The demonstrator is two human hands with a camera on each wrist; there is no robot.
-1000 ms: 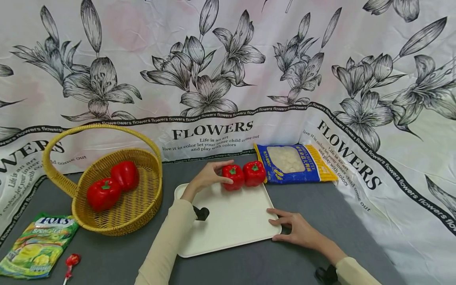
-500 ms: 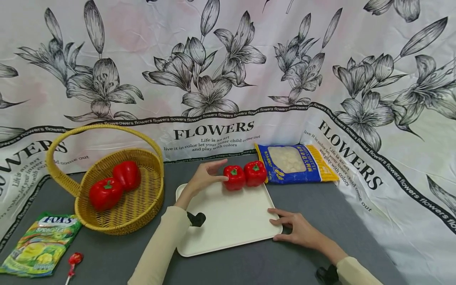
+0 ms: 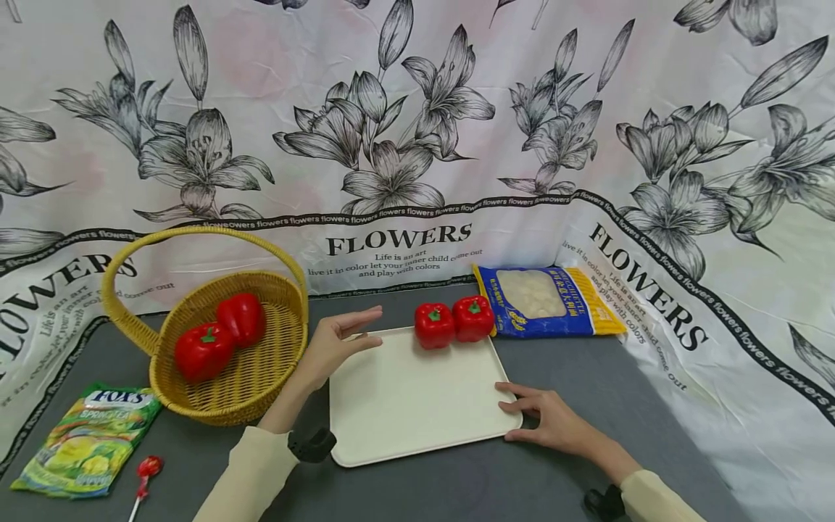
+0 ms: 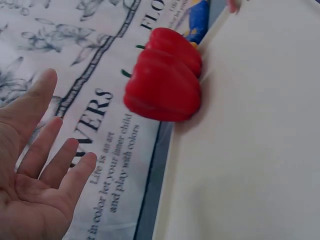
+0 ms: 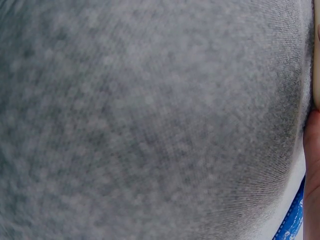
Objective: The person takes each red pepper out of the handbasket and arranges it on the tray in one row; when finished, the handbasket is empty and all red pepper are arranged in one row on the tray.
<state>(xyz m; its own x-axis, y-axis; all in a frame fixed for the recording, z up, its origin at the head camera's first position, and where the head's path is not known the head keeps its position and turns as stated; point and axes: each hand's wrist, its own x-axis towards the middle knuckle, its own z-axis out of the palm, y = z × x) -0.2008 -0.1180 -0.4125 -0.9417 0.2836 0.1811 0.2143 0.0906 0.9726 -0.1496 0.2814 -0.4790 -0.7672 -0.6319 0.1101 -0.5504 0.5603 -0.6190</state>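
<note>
The left hand [image 3: 331,348] is hovering near the far left corner of the tray [image 3: 417,395], its fingers extending freely and grasping nothing, well apart from the left pepper [image 3: 433,326]. The right hand [image 3: 551,424] is gripping the tray by its near right corner, its fingers reaching onto the side rim and its thumb touching the edge. The left pepper is sitting at the tray's far edge, and the right pepper [image 3: 472,319] is touching it, sitting at the far right corner. The pasta bag [image 3: 574,304] is lying on the table [image 3: 457,486], just beside the right pepper. To the tray's left, the basket [image 3: 277,351] is holding two more peppers [image 3: 204,353], which are touching each other. The candy bag [image 3: 91,446] is lying near the basket, and a lollipop [image 3: 150,466] is resting nearby. Behind everything, a flowered cloth [image 3: 404,254] is hanging.
</note>
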